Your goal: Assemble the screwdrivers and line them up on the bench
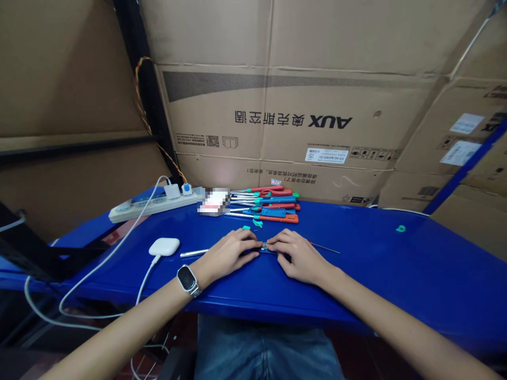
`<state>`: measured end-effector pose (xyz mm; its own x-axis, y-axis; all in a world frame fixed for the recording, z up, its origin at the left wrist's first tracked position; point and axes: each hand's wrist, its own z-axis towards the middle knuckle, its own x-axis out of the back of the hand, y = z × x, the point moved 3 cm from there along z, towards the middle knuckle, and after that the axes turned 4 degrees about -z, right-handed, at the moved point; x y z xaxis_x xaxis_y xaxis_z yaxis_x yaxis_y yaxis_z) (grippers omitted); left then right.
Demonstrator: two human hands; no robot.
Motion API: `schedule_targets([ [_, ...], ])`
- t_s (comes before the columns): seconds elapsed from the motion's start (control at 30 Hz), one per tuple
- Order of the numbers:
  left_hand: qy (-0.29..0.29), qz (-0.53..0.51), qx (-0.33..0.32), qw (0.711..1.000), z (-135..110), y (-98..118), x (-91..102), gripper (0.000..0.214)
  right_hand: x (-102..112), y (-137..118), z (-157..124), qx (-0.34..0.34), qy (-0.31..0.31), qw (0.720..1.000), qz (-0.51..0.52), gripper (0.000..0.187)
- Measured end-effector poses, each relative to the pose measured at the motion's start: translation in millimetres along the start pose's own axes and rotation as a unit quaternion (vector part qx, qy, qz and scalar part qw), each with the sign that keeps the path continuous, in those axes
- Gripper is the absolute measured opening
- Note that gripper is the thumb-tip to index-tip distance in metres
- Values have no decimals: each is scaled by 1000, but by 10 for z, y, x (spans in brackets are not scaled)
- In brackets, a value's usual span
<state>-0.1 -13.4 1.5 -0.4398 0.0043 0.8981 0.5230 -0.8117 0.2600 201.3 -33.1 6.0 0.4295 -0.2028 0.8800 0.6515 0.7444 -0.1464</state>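
Note:
My left hand point(229, 252) and my right hand point(295, 254) rest on the blue table point(396, 269), fingertips meeting over a small metal part point(264, 246) pinched between them. A silver shaft point(194, 253) sticks out to the left of my left hand, and a thin rod point(325, 247) pokes out to the right of my right hand. Both belong to a slim tool lying under my fingers. A smartwatch point(187, 278) sits on my left wrist. A small teal cap point(246, 228) lies just beyond my left hand.
A pile of red, blue and teal screwdrivers point(269, 205) lies at the table's back. A white power strip point(152, 205) with plugs is at back left, a white earbud case point(164, 246) on a cable nearer. A teal bit point(401, 228) lies right. Cardboard boxes point(277, 116) wall the back.

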Motion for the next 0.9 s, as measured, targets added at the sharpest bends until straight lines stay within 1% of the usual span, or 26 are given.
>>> schedule_targets([
  [0.13, -7, 21, -17, 1000, 20, 35, 1, 26, 19, -6, -17, -1, -7, 1000, -16, 22],
  [0.27, 0, 20, 8, 1000, 46, 37, -13, 30, -5, 40, -32, 7, -8, 1000, -8, 23],
  [0.33, -9, 27, 16, 999, 57, 37, -25, 34, -16, 63, -42, 10, -7, 1000, -3, 24],
  [0.47, -35, 29, 19, 999, 74, 51, -26, 34, -18, 87, -52, 3, -8, 1000, -7, 24],
  [0.7, -39, 36, 24, 998, 121, 78, -6, 35, 19, 89, -49, -9, -20, 999, -28, 23],
  [0.8, -37, 28, 25, 999, 118, 54, 5, 39, 39, 116, -57, -17, -24, 999, -38, 23],
  [0.9, -23, 2, 39, 999, 85, -19, 49, 39, 66, 126, -72, -23, -29, 999, -38, 23],
])
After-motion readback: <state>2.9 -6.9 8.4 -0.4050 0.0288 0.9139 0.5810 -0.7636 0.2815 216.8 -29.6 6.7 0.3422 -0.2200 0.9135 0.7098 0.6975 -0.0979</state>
